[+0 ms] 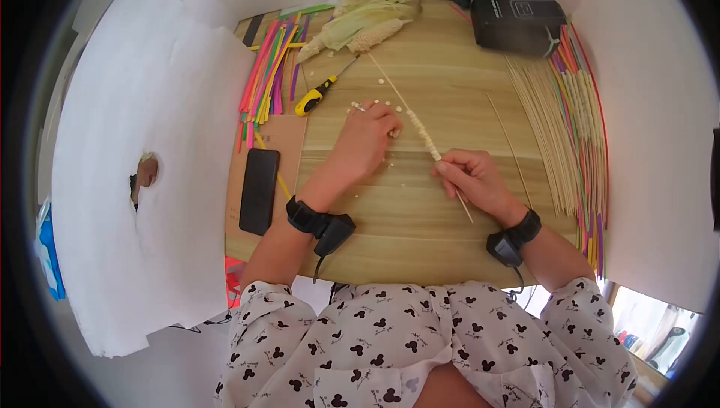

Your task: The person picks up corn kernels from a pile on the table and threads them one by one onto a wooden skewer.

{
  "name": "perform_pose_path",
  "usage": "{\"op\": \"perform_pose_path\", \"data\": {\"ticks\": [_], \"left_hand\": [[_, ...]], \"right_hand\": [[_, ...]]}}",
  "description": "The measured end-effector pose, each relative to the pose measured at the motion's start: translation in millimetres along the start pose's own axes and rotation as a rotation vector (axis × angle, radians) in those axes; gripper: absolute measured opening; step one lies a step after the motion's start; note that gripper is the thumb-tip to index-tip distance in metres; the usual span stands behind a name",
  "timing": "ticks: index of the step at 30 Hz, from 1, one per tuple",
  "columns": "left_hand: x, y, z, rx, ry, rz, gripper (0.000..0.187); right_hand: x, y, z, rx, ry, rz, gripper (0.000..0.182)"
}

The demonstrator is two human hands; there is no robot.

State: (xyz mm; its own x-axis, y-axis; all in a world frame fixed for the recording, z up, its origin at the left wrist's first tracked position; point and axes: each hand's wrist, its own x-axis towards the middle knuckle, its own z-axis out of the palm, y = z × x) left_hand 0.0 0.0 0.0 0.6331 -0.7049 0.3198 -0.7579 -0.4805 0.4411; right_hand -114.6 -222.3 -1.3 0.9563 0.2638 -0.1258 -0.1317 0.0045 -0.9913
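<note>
My right hand [474, 177] pinches a thin wooden skewer [388, 82] near its lower end. Pale corn kernels [424, 136] are threaded along the skewer's middle, just above my right fingertips. To the left of the skewer, my left hand [369, 136] rests low over the table with its fingers curled; small kernels show at its fingertips. Loose kernels [381, 81] lie scattered around that hand. Corn cobs with husks [375, 33] lie at the back of the table, beyond the skewer's upper tip.
A yellow and black screwdriver [316, 96], colourful strips [270, 70] and a black phone [259, 190] on brown cardboard [289, 134] lie left. On the right are bare skewers [551, 130], wrapped sticks [589, 123] and a black box [517, 24]. White panels [172, 258] flank the table.
</note>
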Motion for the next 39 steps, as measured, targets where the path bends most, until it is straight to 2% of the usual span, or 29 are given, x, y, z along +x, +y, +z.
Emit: {"op": "perform_pose_path", "data": {"ticks": [6, 8, 11, 17, 24, 26, 27, 29, 30, 32, 33, 35, 39], "left_hand": [[-13, -2, -13, -0.121, 0.088, -0.076, 0.017], [-18, 4, -18, -0.162, 0.150, -0.196, 0.011], [-21, 10, -17, -0.186, 0.112, -0.262, 0.008], [-24, 18, -2, 0.055, 0.107, -0.112, 0.010], [-28, 10, -2, -0.032, 0.142, -0.128, 0.011], [-30, 12, -7, -0.272, 0.203, -0.351, 0.009], [-31, 8, -8, -0.270, 0.209, -0.352, 0.009], [-36, -6, -8, -0.730, 0.305, -0.522, 0.008], [-37, -11, -10, -0.724, 0.315, -0.524, 0.008], [-39, -21, -15, -1.180, 0.408, -0.587, 0.010], [-41, -25, -16, -1.172, 0.421, -0.588, 0.010], [-46, -34, -17, -1.649, 0.454, -0.561, 0.012], [-51, -44, -14, -1.792, 0.517, -0.557, 0.016]], "right_hand": [[-2, -2, 2, -0.004, 0.009, 0.034, 0.024], [-2, -3, 3, 0.007, 0.008, 0.038, 0.024], [-3, -3, 4, 0.011, 0.012, 0.044, 0.024], [-4, -6, 5, 0.002, 0.012, 0.065, 0.022], [-5, -4, 4, -0.007, -0.013, 0.056, 0.020], [-5, -5, 5, -0.013, -0.021, 0.072, 0.020], [-6, -7, 5, -0.016, -0.025, 0.069, 0.020], [-6, -8, 7, -0.060, -0.003, 0.057, 0.020], [-7, -7, 7, -0.063, -0.013, 0.052, 0.020], [-8, -3, 6, -0.124, -0.040, 0.060, 0.021], [-10, -4, 7, -0.124, -0.053, 0.055, 0.021], [-15, -9, 11, -0.128, -0.096, 0.072, 0.022], [-18, -8, 13, -0.089, -0.154, 0.088, 0.021]]}}
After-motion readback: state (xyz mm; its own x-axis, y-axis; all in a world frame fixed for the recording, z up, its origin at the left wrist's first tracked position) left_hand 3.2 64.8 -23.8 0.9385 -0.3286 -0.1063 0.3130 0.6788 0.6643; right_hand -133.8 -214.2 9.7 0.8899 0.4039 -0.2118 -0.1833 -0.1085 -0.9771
